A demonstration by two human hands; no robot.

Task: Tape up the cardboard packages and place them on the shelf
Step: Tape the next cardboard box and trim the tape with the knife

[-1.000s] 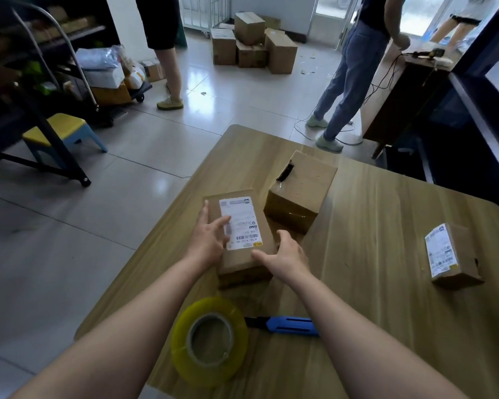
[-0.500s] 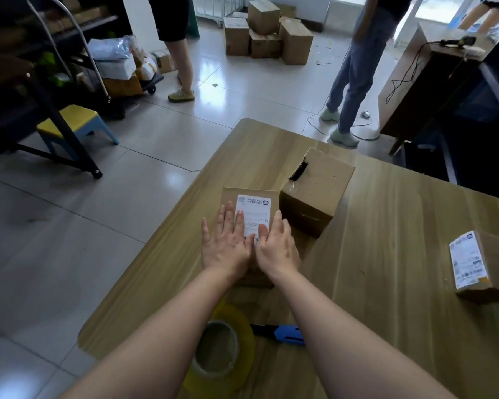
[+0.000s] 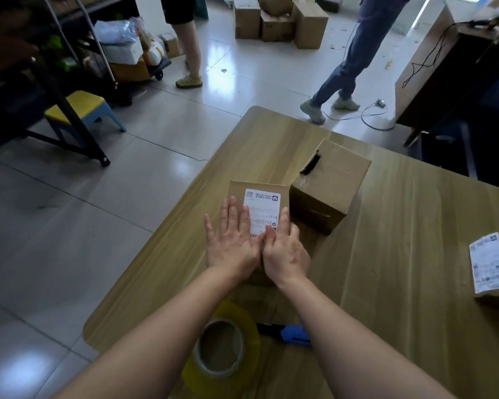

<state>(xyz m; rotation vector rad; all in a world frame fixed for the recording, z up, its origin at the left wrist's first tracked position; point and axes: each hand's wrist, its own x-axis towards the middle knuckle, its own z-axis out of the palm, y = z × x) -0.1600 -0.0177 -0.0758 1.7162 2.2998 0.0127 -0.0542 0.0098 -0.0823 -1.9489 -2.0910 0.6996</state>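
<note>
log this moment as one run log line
step: pressing flat package | left hand: flat on top | right hand: on its right edge | tape roll, blue cutter: lying on table

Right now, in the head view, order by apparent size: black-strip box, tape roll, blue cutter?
1. black-strip box and tape roll: look alike; the roll lies nearer the camera, so unranked.
2. blue cutter: smallest, partly hidden.

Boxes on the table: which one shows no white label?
The tall box with the black strip on top shows none. The flat box beside it and the box at the right edge each carry one.
</note>
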